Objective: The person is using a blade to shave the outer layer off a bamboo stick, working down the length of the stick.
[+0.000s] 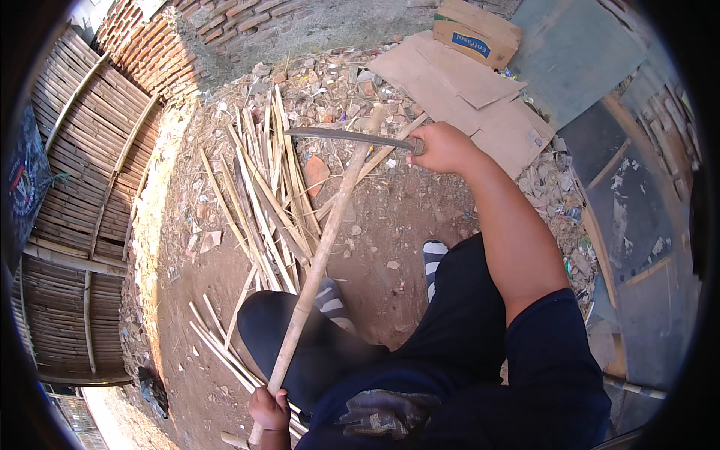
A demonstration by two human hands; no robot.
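My left hand (268, 409) is closed around the near end of a long bamboo pole (321, 255). The pole slants away from me past my bent left knee, its far end over the rubble-strewn ground. In my right hand (444, 148) is the handle of a machete (326, 133), its dark, slightly curved blade pointing left. That blade crosses the pole close to the far end; whether the two touch, I cannot tell. Left of the pole lies a loose heap of split bamboo strips (266, 184). More thin strips (225, 352) lie beside my left knee.
Flattened cardboard (442, 71) and a cardboard box (478, 34) lie at the far right. Dark panels (630, 195) stand along the right side. A woven bamboo wall (90, 150) is on the left, and a brick wall (150, 45) at the back. Broken bricks and litter cover the dirt.
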